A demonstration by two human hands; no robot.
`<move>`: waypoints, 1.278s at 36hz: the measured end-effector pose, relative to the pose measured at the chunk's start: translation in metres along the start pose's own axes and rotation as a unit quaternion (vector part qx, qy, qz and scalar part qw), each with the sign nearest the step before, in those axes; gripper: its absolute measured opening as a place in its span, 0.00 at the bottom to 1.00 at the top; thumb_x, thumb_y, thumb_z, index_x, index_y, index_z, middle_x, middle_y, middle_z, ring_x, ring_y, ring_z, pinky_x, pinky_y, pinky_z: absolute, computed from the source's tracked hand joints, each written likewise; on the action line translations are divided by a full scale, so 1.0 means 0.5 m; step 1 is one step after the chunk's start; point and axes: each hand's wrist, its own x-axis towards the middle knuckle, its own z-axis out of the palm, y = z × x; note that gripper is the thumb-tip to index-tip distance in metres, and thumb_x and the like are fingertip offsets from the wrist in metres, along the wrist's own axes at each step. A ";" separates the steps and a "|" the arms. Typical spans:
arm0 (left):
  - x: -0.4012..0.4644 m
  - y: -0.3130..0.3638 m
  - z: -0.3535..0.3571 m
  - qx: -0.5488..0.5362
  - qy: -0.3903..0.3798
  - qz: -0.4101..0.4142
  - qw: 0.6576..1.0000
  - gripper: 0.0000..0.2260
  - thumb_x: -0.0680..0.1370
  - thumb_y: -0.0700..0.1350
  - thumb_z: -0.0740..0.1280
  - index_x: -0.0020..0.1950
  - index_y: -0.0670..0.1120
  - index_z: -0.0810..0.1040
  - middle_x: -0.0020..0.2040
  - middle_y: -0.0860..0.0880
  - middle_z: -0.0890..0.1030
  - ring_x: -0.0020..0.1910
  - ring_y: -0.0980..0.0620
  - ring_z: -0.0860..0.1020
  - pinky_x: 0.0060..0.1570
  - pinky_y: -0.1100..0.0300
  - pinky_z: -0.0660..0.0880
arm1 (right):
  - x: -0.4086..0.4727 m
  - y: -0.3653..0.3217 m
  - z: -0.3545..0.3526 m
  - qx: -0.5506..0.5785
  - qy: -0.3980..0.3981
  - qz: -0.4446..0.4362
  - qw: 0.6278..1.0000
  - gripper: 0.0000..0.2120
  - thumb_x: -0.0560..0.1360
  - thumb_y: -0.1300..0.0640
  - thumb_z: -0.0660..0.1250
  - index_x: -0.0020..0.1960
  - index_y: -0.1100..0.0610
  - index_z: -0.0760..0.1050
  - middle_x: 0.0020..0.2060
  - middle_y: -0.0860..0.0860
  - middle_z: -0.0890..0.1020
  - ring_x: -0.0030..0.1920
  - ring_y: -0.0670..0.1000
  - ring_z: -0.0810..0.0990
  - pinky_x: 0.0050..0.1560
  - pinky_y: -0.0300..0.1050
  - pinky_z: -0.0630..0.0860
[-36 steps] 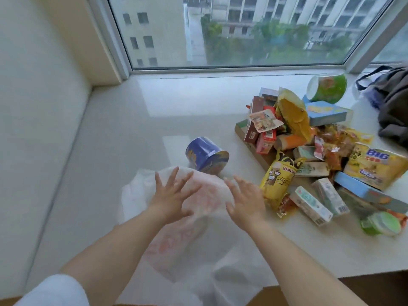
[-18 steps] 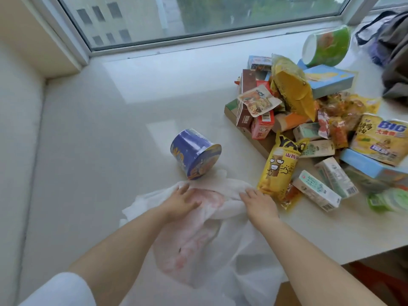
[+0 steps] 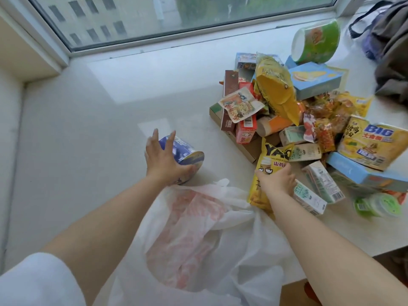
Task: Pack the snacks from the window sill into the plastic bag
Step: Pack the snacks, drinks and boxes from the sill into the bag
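A white plastic bag (image 3: 194, 235) with red print lies crumpled on the pale window sill (image 3: 88, 133), hanging over its near edge. My left hand (image 3: 162, 161) rests spread on a blue noodle cup (image 3: 187, 152) lying on its side just beyond the bag. My right hand (image 3: 276, 180) grips a yellow snack packet (image 3: 272, 155) at the near left of the snack pile (image 3: 309, 120). The pile holds boxes, packets and small cartons, heaped on the right of the sill.
A green noodle cup (image 3: 318, 41) lies on its side at the back right. Dark clothing and a bag (image 3: 390, 47) sit at the far right. A small green tub (image 3: 382, 206) is near the front edge. The window frame (image 3: 154, 43) runs along the back.
Both hands left the plastic bag. The left moved forward onto the blue cup, the right moved right and took hold of the yellow packet. The view tilted down.
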 end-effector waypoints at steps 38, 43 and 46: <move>-0.304 -0.052 -0.019 -0.043 -0.311 0.139 0.939 0.41 0.60 0.61 0.70 0.72 0.63 0.61 0.68 0.57 0.58 0.66 0.56 0.64 0.61 0.67 0.67 | -0.126 0.152 0.007 0.105 -0.217 -0.135 0.961 0.18 0.66 0.55 0.76 0.53 0.51 0.74 0.49 0.50 0.82 0.54 0.54 0.79 0.57 0.48 0.75; -0.308 -0.099 0.017 0.038 -0.112 0.104 0.987 0.44 0.61 0.67 0.72 0.73 0.60 0.61 0.72 0.48 0.54 0.71 0.48 0.56 0.69 0.57 0.63 | -0.151 0.164 0.013 -0.217 -0.132 -0.247 0.935 0.21 0.69 0.45 0.68 0.56 0.56 0.69 0.52 0.53 0.80 0.55 0.57 0.77 0.50 0.46 0.71; -0.297 -0.111 0.017 0.048 -0.025 0.053 0.997 0.47 0.57 0.73 0.65 0.73 0.56 0.64 0.71 0.44 0.57 0.69 0.43 0.59 0.69 0.53 0.64 | -0.151 0.176 0.008 -0.311 -0.097 -0.274 0.905 0.21 0.73 0.44 0.64 0.58 0.55 0.66 0.53 0.53 0.80 0.54 0.56 0.78 0.52 0.48 0.68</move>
